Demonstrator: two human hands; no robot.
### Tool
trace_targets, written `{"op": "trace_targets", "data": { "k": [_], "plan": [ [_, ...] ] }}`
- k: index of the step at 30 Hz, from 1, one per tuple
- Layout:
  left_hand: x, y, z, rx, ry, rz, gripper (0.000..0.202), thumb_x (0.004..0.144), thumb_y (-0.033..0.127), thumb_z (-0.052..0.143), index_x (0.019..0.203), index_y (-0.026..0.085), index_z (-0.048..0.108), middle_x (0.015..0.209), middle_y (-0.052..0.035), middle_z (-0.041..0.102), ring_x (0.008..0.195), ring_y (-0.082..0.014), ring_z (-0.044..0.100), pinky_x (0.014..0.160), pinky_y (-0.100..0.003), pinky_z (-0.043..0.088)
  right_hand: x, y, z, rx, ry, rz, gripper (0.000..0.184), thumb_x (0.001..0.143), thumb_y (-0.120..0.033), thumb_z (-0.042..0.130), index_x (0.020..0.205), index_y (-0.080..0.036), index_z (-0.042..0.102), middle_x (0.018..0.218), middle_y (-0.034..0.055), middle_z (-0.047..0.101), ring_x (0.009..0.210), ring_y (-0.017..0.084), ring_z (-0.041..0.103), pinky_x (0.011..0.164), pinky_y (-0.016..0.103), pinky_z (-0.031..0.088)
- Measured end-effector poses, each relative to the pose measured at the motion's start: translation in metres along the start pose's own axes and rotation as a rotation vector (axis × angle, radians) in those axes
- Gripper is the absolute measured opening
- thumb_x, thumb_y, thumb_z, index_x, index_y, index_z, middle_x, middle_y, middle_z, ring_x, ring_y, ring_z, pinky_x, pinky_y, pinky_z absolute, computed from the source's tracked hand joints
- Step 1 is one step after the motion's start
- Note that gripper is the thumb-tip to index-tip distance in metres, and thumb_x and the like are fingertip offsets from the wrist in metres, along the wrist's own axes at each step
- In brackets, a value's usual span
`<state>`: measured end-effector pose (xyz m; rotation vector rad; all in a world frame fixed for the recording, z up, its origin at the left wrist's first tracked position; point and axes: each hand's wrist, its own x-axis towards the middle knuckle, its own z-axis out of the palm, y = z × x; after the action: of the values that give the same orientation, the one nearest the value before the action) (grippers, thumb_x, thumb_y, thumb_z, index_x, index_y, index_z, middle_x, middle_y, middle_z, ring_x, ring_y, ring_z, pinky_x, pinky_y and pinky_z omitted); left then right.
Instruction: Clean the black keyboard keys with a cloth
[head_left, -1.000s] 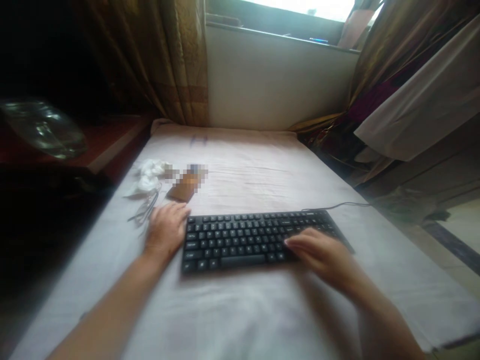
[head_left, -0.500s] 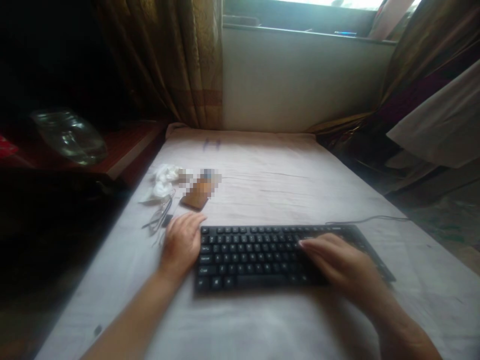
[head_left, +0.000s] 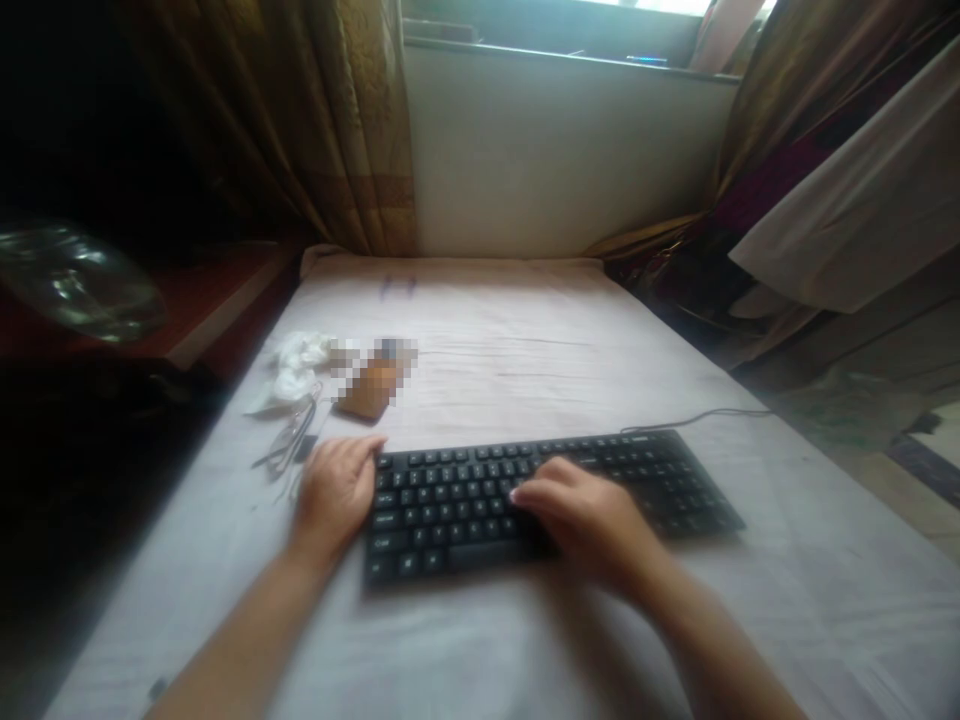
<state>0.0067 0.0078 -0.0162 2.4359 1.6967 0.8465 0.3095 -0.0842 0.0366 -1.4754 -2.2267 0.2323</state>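
A black keyboard (head_left: 480, 550) lies on the cloth-covered surface, slightly tilted in view, its far right end farther from me. Around its left edge, my left hand (head_left: 335, 490) is closed, fingers bent forward by the top left corner. My right hand (head_left: 581, 510) is over the middle keys, fingers curled together and thumb tip low against the keys. Whatever it pinches, if anything, is too small or hidden to make out. Beyond my left hand lie thin cables (head_left: 294, 440) and a brown phone-like slab (head_left: 367, 393), partly pixelated.
Crumpled white material (head_left: 295, 365) sits near the left edge of the pale cloth (head_left: 510, 330). The keyboard's cable (head_left: 697, 415) trails off to the right. A glass jar (head_left: 82, 285) stands on a reddish wooden table (head_left: 225, 290) at left. Curtains (head_left: 352, 130) flank the window wall.
My right hand has moved left across the keys, from the right part toward the middle. The keyboard has turned slightly, its right end swinging away. The whole view has shifted a little.
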Motion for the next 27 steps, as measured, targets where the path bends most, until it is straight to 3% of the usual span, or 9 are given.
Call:
{"op": "trace_targets", "data": {
  "k": [6, 15, 22, 27],
  "plan": [
    [0.0, -0.004, 0.003, -0.044, 0.004, 0.014, 0.035, 0.091, 0.027, 0.039, 0.103, 0.019, 0.071, 0.098, -0.0077, 0.076, 0.094, -0.0258, 0.066, 0.089, -0.041, 0.051, 0.008, -0.008, 0.003, -0.014, -0.091, -0.025, 0.024, 0.096, -0.021, 0.051, 0.1, -0.027, 0.075, 0.089, 0.0031, 0.068, 0.07, 0.012, 0.063, 0.064, 0.021, 0.045],
    [0.003, -0.005, 0.0, -0.061, -0.019, -0.01, 0.035, 0.088, 0.028, 0.04, 0.101, 0.02, 0.072, 0.1, -0.0071, 0.076, 0.095, -0.0256, 0.067, 0.089, -0.041, 0.052, -0.015, 0.024, -0.018, -0.081, -0.118, 0.122, 0.024, 0.095, -0.026, 0.053, 0.099, -0.029, 0.076, 0.092, 0.0035, 0.069, 0.074, 0.013, 0.065, 0.065, 0.021, 0.045],
    [-0.002, -0.004, 0.0, -0.094, -0.006, -0.018, 0.036, 0.083, 0.025, 0.04, 0.102, 0.023, 0.071, 0.105, -0.0036, 0.076, 0.1, -0.0224, 0.068, 0.092, -0.035, 0.053, -0.041, 0.051, -0.035, -0.096, 0.001, 0.226, 0.022, 0.094, -0.032, 0.055, 0.097, -0.028, 0.077, 0.092, 0.0042, 0.071, 0.075, 0.015, 0.067, 0.065, 0.024, 0.049],
    [-0.012, 0.01, 0.001, -0.068, 0.014, -0.01, 0.038, 0.082, 0.022, 0.038, 0.102, 0.021, 0.071, 0.103, -0.0057, 0.076, 0.097, -0.0229, 0.069, 0.091, -0.035, 0.053, -0.054, 0.042, -0.038, -0.023, 0.163, 0.308, 0.021, 0.093, -0.032, 0.057, 0.099, -0.024, 0.075, 0.094, 0.0064, 0.073, 0.084, 0.019, 0.07, 0.077, 0.028, 0.053]
  ]
}}
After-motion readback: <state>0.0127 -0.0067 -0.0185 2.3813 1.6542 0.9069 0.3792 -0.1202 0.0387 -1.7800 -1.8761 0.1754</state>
